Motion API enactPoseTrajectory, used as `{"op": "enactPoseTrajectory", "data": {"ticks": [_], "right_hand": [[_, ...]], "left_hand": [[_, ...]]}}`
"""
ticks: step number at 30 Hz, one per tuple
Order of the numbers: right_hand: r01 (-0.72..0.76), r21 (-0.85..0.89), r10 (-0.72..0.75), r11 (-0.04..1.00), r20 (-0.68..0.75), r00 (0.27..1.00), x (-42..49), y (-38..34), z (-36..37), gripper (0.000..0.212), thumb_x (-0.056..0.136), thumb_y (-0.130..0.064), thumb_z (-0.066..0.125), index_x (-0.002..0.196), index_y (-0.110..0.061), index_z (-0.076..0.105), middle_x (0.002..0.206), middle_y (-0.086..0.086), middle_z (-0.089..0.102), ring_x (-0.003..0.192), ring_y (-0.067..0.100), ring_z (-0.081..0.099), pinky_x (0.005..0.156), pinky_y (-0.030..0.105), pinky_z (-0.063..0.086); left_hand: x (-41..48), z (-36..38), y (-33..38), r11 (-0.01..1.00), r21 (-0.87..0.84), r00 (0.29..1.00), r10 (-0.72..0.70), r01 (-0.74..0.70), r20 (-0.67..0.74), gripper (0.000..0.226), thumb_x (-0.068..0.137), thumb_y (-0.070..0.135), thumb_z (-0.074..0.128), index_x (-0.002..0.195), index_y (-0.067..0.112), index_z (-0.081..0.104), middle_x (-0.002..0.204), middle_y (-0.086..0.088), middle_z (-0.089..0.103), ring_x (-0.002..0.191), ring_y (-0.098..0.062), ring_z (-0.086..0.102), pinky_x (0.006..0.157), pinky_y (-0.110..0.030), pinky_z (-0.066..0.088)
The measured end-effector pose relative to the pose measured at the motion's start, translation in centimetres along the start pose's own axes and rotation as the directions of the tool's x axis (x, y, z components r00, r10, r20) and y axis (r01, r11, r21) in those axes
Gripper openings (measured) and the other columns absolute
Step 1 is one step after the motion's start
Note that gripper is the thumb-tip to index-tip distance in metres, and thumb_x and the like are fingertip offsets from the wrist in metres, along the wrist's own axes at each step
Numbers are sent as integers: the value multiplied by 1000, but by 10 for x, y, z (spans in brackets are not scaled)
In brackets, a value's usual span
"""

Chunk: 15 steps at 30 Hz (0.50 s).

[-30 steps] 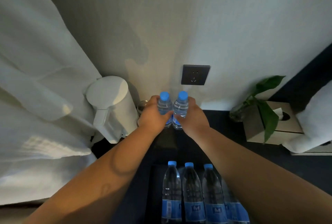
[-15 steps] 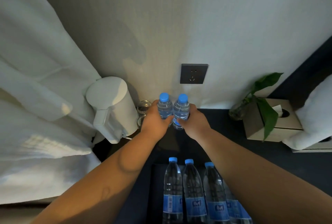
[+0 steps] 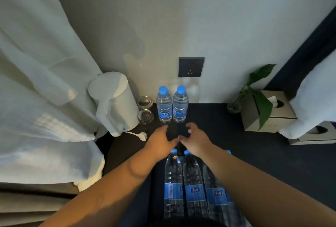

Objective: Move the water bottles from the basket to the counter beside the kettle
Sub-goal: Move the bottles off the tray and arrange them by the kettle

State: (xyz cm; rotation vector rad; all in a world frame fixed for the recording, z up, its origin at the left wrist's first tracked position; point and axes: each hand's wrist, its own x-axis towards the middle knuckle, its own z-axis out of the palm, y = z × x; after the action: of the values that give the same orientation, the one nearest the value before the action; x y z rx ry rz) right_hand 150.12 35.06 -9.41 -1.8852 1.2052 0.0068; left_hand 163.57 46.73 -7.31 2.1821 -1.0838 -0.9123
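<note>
Two small water bottles (image 3: 171, 104) stand upright and touching at the back edge of the dark counter (image 3: 218, 123), against the wall below the socket plate (image 3: 190, 67), just right of two glass tumblers (image 3: 145, 110) and the white electric kettle (image 3: 113, 103). Left hand (image 3: 160, 140) and right hand (image 3: 195, 140) hover side by side just in front of that pair, empty, fingers loosely spread and curled, thumbs nearly meeting; neither touches a bottle.

The remaining tall water bottles (image 3: 192, 186) lie directly below and behind the palms, toward the front edge of the counter, in a dark basket (image 3: 154, 190) whose rim is barely separable from the surface. Their long axes appear to run front to back, caps pointing at the wall; whether they recline or stand is uncertain under wide-angle distortion. By position, the left hand is nearer the leftmost cap, the right hand the middle cap.

All labels are blue with a white mark; no lettering is legible. A barcode shows on the leftmost basket bottle.
</note>
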Motion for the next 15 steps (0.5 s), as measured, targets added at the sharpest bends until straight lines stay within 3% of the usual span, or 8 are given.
{"op": "enactPoseTrajectory", "data": {"ticks": [4, 7, 9, 11, 13, 15], "right_hand": [[65, -211, -39, 975, 123, 992, -40, 33, 16, 60, 97, -50, 70, 148, -24, 52, 136, 2, 65, 118, 19, 66, 92, 30, 52], [126, -267, -107, 955, 85, 991, -66, 42, 22, 69, 96, -46, 72, 155, -24, 45, 145, 1, 58, 132, 21, 60, 107, 36, 50], [128, -272, -115, 954, 61, 991, -81, 43, 27, 73, 96, -43, 73, 158, -24, 40, 146, 2, 55, 134, 22, 58, 108, 39, 50], [97, -249, -83, 964, 67, 994, -94, 44, 34, 68, 96, -41, 72, 154, -23, 42, 139, 4, 57, 126, 25, 62, 104, 42, 54], [57, -227, -45, 972, 58, 997, -106, 47, 39, 58, 98, -40, 68, 147, -20, 45, 131, 7, 60, 118, 26, 64, 99, 42, 55], [26, -188, -18, 982, 48, 999, -116, 51, 42, 54, 99, -39, 68, 144, -18, 46, 128, 8, 63, 114, 25, 65, 95, 39, 55]], "left_hand": [[-32, 25, -21, 996, 76, 993, 45, -53, 108, 34, 91, 29, 77, 117, 8, 70, 114, -7, 70, 107, -21, 67, 91, -31, 50], [-55, 38, -32, 990, 132, 992, 24, -41, 127, 61, 90, 32, 76, 145, 14, 56, 154, -2, 45, 140, -16, 48, 108, -15, 32], [-69, 49, -35, 995, 93, 997, -36, 29, 68, 76, 88, 37, 76, 155, 23, 43, 165, 5, 27, 145, -10, 41, 109, -15, 30], [-81, 59, -34, 996, 12, 995, -90, 90, 45, 75, 85, 35, 77, 152, 23, 45, 162, -1, 35, 138, -16, 51, 108, -23, 41], [-90, 66, -32, 985, -117, 991, -121, 126, 54, 55, 79, 31, 74, 130, 19, 57, 133, -18, 59, 112, -32, 67, 95, -47, 57], [-97, 71, -35, 985, -125, 993, -117, 121, 33, 54, 74, 34, 70, 125, 20, 56, 112, -17, 63, 99, -34, 68, 83, -55, 59]]}}
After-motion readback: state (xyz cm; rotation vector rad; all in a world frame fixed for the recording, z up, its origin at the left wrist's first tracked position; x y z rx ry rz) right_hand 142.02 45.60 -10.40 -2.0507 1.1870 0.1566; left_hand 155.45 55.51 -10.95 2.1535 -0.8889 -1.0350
